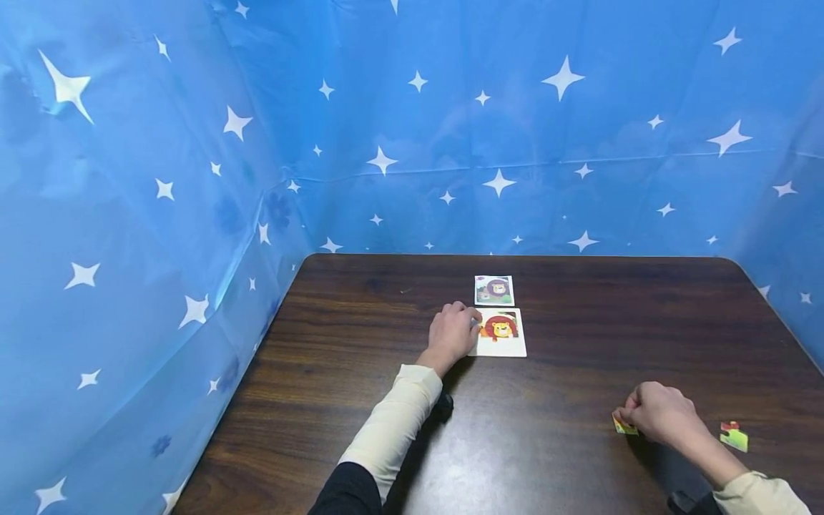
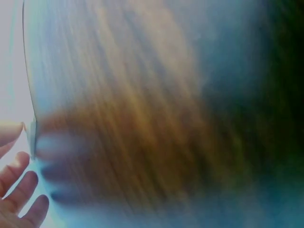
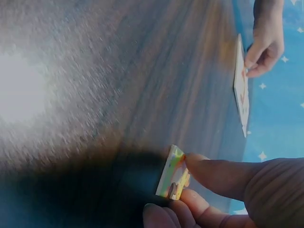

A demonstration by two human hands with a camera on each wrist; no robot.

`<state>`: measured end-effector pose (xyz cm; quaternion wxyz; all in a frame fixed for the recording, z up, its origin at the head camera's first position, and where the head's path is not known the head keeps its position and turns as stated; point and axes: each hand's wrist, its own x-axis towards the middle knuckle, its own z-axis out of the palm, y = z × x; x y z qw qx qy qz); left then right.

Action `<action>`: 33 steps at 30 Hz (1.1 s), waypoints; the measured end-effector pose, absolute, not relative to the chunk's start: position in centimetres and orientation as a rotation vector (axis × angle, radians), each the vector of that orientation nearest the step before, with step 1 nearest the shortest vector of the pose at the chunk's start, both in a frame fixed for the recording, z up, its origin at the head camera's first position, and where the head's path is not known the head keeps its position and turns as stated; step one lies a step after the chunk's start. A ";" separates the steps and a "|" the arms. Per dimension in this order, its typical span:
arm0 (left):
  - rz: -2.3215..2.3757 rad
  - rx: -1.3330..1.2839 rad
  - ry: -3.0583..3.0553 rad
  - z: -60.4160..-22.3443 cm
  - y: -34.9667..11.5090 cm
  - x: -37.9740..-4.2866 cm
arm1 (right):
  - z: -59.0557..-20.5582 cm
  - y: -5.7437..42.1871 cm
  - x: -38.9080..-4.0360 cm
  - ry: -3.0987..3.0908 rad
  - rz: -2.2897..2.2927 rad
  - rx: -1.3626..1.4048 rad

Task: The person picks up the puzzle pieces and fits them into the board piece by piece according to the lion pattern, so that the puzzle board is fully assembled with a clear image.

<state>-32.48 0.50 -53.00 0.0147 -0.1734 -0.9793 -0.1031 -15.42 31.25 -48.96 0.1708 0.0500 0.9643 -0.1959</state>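
My left hand holds the left side of a white puzzle board lying on the table, with the thumb and index finger at its edge. A lion with a red mane shows on the board. Just behind it lies a small picture card with a lion on it. At the right of the table, my right hand pinches a small yellow-green puzzle piece between thumb and fingers, tilted close over the table. The fingers partly cover the piece's printed face.
Another puzzle piece, green with red, lies to the right of my right hand. The dark wooden table has rounded far corners. A blue curtain with white stars hangs behind it and along its left and right sides.
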 end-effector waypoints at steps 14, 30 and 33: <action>-0.385 -0.523 -3.055 -53.2 0.5 -32.5 | -49.3 30.7 -15.5 2.844 -0.564 0.121; -0.386 -0.533 -3.065 -53.2 0.6 -32.5 | -50.1 33.0 -16.1 2.534 -1.134 0.336; -0.387 -0.534 -3.063 -53.1 0.6 -32.4 | -50.2 33.2 -16.2 2.472 -1.207 0.376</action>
